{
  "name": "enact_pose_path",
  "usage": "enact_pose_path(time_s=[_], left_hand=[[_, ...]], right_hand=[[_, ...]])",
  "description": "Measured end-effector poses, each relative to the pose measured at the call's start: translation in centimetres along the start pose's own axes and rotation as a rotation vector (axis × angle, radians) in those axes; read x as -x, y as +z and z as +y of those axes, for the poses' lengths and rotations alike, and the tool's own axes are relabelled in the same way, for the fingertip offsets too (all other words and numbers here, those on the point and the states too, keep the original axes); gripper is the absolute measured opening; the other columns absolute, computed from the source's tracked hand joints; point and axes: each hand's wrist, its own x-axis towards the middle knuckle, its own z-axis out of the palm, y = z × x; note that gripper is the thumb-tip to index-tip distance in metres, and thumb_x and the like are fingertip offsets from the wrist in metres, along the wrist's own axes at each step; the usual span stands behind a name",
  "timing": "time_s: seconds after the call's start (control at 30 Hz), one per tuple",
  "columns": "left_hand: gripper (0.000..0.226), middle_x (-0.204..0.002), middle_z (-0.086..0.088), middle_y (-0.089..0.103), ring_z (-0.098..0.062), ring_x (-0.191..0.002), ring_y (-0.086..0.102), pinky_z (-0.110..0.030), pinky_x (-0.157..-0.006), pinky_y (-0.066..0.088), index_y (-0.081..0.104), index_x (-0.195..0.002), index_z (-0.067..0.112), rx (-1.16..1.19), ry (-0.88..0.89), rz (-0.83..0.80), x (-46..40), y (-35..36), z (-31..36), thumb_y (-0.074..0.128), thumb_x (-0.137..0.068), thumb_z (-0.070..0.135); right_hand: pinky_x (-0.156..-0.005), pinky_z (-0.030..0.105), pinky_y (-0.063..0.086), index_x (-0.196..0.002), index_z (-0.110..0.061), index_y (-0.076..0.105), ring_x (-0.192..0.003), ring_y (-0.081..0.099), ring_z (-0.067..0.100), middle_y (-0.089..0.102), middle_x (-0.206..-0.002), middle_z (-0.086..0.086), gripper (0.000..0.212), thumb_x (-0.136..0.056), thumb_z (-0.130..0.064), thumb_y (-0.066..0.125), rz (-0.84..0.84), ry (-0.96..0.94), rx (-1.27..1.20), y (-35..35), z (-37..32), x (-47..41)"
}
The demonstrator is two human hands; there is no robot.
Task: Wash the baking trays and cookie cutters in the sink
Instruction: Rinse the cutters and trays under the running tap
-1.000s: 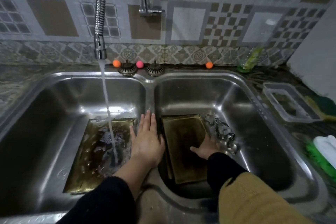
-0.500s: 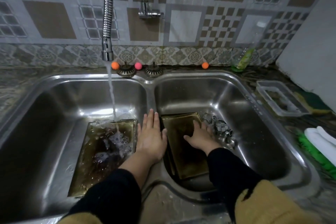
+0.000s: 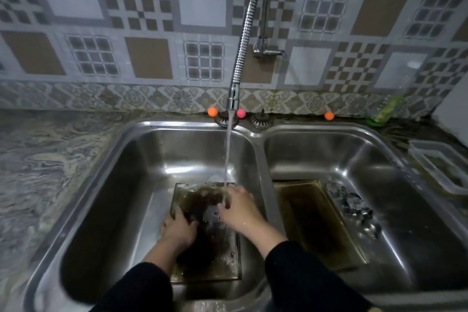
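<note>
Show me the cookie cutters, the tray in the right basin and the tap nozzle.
cookie cutters [image 3: 354, 208]: head view, middle of pile
right tray [image 3: 316, 220]: head view, its floor
tap nozzle [image 3: 234, 99]: head view, spout tip

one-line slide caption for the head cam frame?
Both hands, left and right, scrub a baking tray under running water in the left basin; second tray and cookie cutters wait right.

Left hand [image 3: 178, 229] and right hand [image 3: 240, 206] reach down (fingers curled, blurred).

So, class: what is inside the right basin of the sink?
In the right basin a baking tray lies flat, with a pile of cookie cutters beside it. The drain cannot be seen.
</note>
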Motion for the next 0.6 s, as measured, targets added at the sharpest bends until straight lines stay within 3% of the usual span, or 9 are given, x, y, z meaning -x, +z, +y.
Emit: enact_pose_path(time_s=[0.13,0.2,0.37,0.5,0.6], left_hand=[[0.066,-0.146,-0.019,0.038,-0.039,-0.131,0.039,-0.044,-0.109,0.032,0.023,-0.146,0.012,0.142,-0.063,-0.018,-1.5,-0.6,-1.5,0.051,-0.094,0.042],[0.055,-0.135,-0.018,0.05,-0.038,-0.122,0.049,-0.042,-0.103,0.039,0.034,-0.138,0.012,0.161,-0.048,-0.018,-1.6,-0.7,-1.6,0.05,-0.095,0.042],[0.045,-0.133,-0.021,0.05,-0.039,-0.122,0.048,-0.043,-0.104,0.04,0.035,-0.135,0.008,0.118,-0.053,0.025,-0.9,-1.6,-1.1,0.044,-0.097,0.03],[0.038,-0.129,-0.02,0.054,-0.037,-0.119,0.051,-0.042,-0.1,0.043,0.041,-0.132,0.007,0.189,0.001,0.085,-1.0,-2.6,-1.1,0.039,-0.101,0.029],[0.038,-0.129,-0.017,0.056,-0.034,-0.118,0.053,-0.039,-0.099,0.043,0.038,-0.139,0.013,0.289,0.135,0.081,-0.5,-2.8,-0.4,0.036,-0.102,0.021]], right_hand=[[-0.112,0.037,0.029,-0.152,-0.026,0.012,-0.144,0.018,0.034,0.004,-0.159,0.009,0.072,-0.094,-0.02,0.054,-0.263,0.279,0.011,4.5,0.7,-1.6],[-0.113,0.039,0.03,-0.152,-0.023,0.014,-0.142,0.021,0.035,0.006,-0.159,0.01,0.073,-0.092,-0.024,0.055,-0.29,0.367,0.084,6.0,1.3,-2.4],[-0.104,0.037,0.042,-0.145,-0.014,0.033,-0.13,0.038,0.034,0.025,-0.151,0.009,0.062,-0.09,-0.028,0.056,-0.291,0.473,0.116,6.6,2.0,-2.9],[-0.109,0.036,0.03,-0.149,-0.015,0.024,-0.135,0.027,0.034,0.021,-0.153,0.009,0.069,-0.091,-0.038,0.055,-0.311,0.46,0.16,6.4,2.5,-3.0],[-0.111,0.036,0.026,-0.151,-0.019,0.018,-0.138,0.02,0.035,0.015,-0.156,0.007,0.074,-0.091,-0.045,0.053,-0.299,0.447,0.095,6.2,2.3,-2.8]])
